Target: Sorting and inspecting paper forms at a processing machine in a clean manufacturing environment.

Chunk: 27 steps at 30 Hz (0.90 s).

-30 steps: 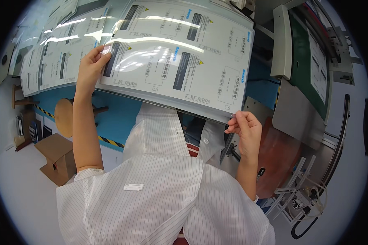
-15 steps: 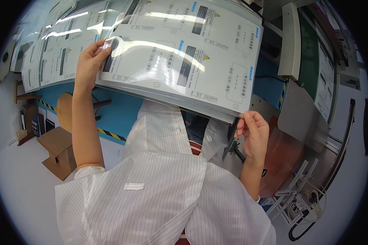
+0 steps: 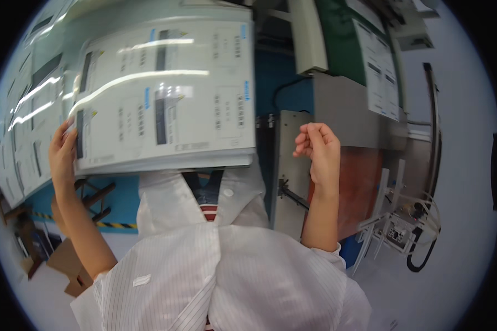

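Note:
A stack of glossy white printed sheets (image 3: 199, 118) lies before me, with dark and blue printed blocks and light streaks reflected on top. My left hand (image 3: 63, 151) is at the stack's left edge, its thumb and fingers closed on the edge of a sheet; how many layers it grips is hidden. To the right of the stack and apart from it, my right hand (image 3: 321, 146) hangs in the air. Its fingers are curled together, and nothing shows in them.
More printed sheets (image 3: 30, 118) are at the left. On the right, a green machine bed (image 3: 339, 49) carries another printed sheet (image 3: 376, 69), beside a grey metal plate (image 3: 342, 105). A metal frame with tubing (image 3: 400, 226) stands lower right, and a cardboard box (image 3: 69, 262) lower left.
My right hand has let go of the sheet's near right corner and is now apart from the stack. The view has turned rightward, so the stack appears farther left. My left hand stays at the left edge.

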### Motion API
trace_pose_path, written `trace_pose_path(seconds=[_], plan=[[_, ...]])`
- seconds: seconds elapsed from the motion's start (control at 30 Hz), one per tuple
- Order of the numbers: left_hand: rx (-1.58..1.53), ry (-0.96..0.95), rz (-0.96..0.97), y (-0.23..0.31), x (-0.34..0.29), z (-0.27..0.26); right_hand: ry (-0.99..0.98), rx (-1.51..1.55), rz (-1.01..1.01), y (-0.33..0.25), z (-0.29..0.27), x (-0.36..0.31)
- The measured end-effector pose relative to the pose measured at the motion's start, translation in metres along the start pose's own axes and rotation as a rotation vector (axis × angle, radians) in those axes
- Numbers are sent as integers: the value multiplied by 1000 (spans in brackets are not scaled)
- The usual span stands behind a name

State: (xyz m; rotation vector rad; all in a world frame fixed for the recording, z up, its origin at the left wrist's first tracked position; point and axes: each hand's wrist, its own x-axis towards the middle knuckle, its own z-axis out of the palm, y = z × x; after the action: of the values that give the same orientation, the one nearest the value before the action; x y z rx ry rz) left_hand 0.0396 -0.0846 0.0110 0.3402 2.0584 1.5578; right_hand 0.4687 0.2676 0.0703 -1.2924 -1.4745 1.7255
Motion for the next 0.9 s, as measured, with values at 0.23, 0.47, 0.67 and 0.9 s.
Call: trace_pose_path(seconds=[0.23, 0.47, 0.67, 0.9], plan=[[-58, 13, 99, -6, -2, -3, 503, 568, -177, -11, -130, 73], [-38, 101, 93, 3, -5, 20, 653, 720, -48, -10, -202, 117], [-94, 123, 104, -4, -5, 20, 910, 689, 246, -3, -238, 121], [45, 120, 46, 12, -11, 19, 933, 424, -367, -41, -194, 116]])
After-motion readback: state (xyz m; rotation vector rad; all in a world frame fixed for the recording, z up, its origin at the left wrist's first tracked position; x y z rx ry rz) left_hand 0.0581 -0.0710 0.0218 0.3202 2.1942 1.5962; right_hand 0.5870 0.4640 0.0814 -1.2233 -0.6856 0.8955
